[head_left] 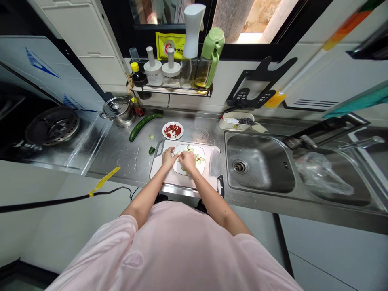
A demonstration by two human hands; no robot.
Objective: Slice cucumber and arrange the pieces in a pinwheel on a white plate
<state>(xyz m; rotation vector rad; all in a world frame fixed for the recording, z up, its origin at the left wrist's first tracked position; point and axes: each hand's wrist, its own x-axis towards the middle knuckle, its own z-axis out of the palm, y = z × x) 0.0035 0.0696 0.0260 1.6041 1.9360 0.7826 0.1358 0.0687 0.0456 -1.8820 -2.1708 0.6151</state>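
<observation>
My left hand (169, 157) and my right hand (187, 161) are side by side over a white oval plate (200, 151), their fingertips bent down among thin cucumber slices (198, 159) laid out on it. I cannot tell whether either hand pinches a slice. The plate sits on a white plastic cutting board (194, 180), and a black-handled knife (221, 186) lies at the board's right edge. Left of the board are a cucumber piece (151, 150) and a single slice (152, 137). Behind them lie a whole green cucumber (144, 126) and a small plate of chopped red chili (172, 130).
A steel double sink (260, 161) lies right of the board, with a plastic bag (323, 173) in its far basin. A steel pot (118, 112) and gas burner (51, 125) stand to the left. A wall shelf (169, 92) holds bottles and jars.
</observation>
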